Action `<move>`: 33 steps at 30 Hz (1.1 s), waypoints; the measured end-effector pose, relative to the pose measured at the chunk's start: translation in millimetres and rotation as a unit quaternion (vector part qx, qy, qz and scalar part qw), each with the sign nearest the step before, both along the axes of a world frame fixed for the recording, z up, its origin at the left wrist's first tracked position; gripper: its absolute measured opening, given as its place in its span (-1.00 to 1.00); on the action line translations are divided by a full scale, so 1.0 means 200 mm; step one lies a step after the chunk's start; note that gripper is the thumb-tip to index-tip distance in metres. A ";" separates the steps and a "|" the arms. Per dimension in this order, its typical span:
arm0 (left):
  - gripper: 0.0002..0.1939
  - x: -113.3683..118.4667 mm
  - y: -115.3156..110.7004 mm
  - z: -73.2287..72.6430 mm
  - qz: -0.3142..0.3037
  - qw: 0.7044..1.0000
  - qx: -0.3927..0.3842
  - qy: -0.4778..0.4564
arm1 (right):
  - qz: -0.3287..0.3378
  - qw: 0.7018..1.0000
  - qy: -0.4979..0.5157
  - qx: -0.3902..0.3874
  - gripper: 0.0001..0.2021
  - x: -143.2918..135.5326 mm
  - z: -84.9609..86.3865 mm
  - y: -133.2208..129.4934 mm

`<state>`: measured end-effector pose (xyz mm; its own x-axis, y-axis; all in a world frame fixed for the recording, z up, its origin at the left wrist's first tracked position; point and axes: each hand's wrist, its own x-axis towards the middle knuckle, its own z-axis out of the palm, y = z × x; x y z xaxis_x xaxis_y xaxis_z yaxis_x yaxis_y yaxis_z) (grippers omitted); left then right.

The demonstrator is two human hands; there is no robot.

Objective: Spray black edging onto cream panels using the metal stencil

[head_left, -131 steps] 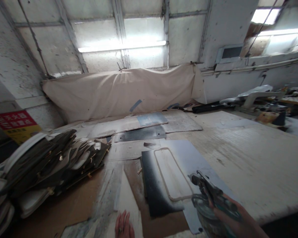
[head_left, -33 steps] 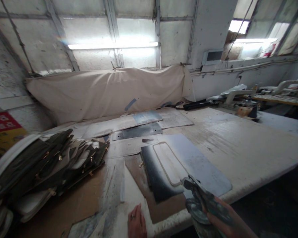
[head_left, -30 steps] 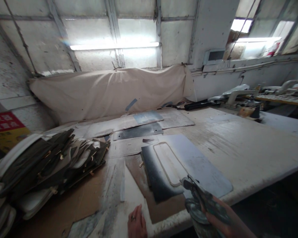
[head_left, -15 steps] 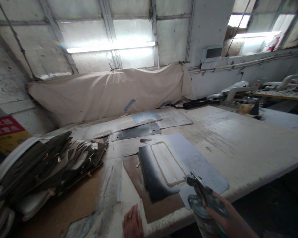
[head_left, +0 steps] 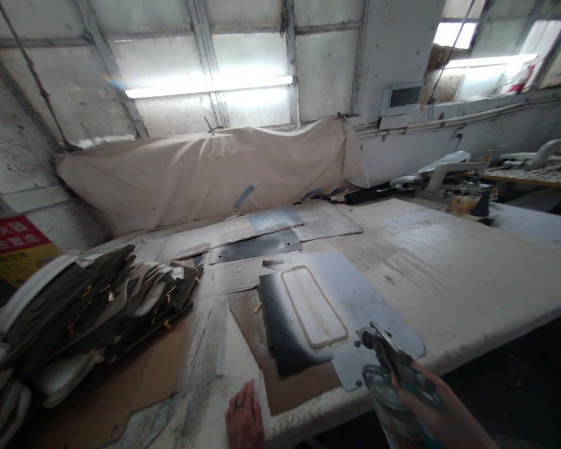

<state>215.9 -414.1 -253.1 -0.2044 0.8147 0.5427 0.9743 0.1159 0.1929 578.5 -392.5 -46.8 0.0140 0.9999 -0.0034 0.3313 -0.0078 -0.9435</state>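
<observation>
My right hand [head_left: 437,416] grips a metal spray gun [head_left: 393,374] with a cup under it, at the table's near edge, its nozzle towards a sheet. On that sprayed sheet [head_left: 355,299], dark at its left and pale blue at its right, lies a flat beige rounded-rectangle piece [head_left: 314,307]. My left hand [head_left: 243,419] rests flat on the table near the front edge, left of the brown board [head_left: 290,390] under the sheet. It holds nothing and wears a ring.
A leaning stack of dark and white flat pieces [head_left: 88,305] fills the table's left side. More sprayed sheets [head_left: 262,243] lie farther back before a beige cloth [head_left: 206,168] on the wall. Sewing machines [head_left: 449,171] stand at the far right. The table edge [head_left: 495,337] drops off at right.
The view has shifted a little. The spray gun has moved back from the beige piece to the right, near the sheet's front corner. My left hand stays on the table edge.
</observation>
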 end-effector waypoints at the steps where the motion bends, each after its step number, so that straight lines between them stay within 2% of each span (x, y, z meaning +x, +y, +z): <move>1: -0.64 0.00 0.00 0.00 0.000 1.000 -0.002 -0.003 | -0.003 1.000 -0.001 -0.001 -0.71 0.00 0.00 0.00; 5: -0.65 0.01 -0.01 0.01 0.003 1.000 -0.003 -0.013 | -0.006 1.000 -0.008 0.006 -0.68 0.00 0.00 -0.01; 11: -0.65 0.02 -0.02 0.02 -0.002 1.000 0.003 -0.021 | 0.080 0.996 -0.035 0.008 -0.81 -0.03 0.01 -0.04; 15: -0.65 0.01 -0.03 0.03 -0.009 1.000 0.015 -0.022 | 0.073 0.996 -0.030 0.028 -0.86 -0.09 0.05 -0.08; 23: -0.68 0.02 -0.04 0.04 -0.007 0.999 0.021 -0.030 | 0.050 0.997 -0.047 0.027 -0.66 -0.16 0.09 -0.12; 27: -0.67 0.01 -0.05 0.03 -0.011 0.999 0.020 -0.036 | 0.086 0.994 -0.048 0.043 -0.70 -0.19 0.10 -0.13; 30: -0.67 0.02 -0.05 0.03 -0.006 0.999 0.010 -0.036 | 0.105 0.993 -0.037 0.042 -0.70 -0.20 0.08 -0.14; 33: -0.66 0.02 -0.05 0.03 -0.001 0.999 0.001 -0.035 | 0.088 0.995 -0.043 0.015 -0.62 -0.19 0.06 -0.13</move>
<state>219.8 -424.8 -246.9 -0.2408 0.8142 0.5282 0.9587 0.1146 0.2604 540.9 -419.4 -35.8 -0.1621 0.9866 0.0208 0.4049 0.0857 -0.9103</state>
